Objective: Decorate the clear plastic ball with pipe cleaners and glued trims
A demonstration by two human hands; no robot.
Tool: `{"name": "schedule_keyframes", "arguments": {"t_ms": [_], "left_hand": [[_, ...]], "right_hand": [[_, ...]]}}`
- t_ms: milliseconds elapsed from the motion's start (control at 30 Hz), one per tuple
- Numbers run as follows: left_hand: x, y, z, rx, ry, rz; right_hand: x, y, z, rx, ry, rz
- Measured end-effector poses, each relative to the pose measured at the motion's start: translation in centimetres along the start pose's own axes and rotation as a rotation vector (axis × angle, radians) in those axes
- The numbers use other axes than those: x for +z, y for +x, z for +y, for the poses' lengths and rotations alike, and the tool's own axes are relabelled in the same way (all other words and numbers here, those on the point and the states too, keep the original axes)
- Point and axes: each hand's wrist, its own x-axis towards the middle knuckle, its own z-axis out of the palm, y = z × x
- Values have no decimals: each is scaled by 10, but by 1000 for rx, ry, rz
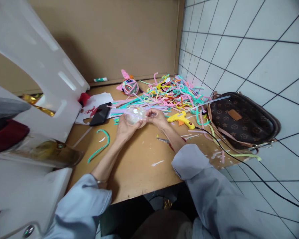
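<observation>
Over the middle of the table, a clear round ball (132, 119) is held between both hands. My left hand (126, 130) cups its lower left side, with the thumb along the front. A pale purple pipe cleaner (137, 115) runs across the ball's surface. At its right end, the fingers of my right hand (156, 118) are pinched together on it, touching the ball. Just right of that hand lies a yellow glue gun (180, 119). Scissors (164, 140) rest partly hidden under my right forearm.
Pipe cleaners (174, 91) are heaped at the back. Beside them sits a pink-eared ball figure (129, 87). A phone (101, 114) lies on white paper at left, near a green pipe cleaner (106, 146). A brown handbag (241, 119) and a black cord (239, 158) are at right.
</observation>
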Motion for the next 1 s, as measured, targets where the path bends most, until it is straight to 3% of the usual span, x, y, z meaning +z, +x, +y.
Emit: {"name": "schedule_keyframes", "arguments": {"t_ms": [100,433,1000], "left_hand": [[-1,-1,5,-69,9,-7],[-7,-6,22,-107,-13,-32],[-5,-6,20,-72,-31,-20]], "right_hand": [[-1,1,1,-11,-7,-9],[1,1,4,-28,-31,24],[8,-3,7,16,24,87]]}}
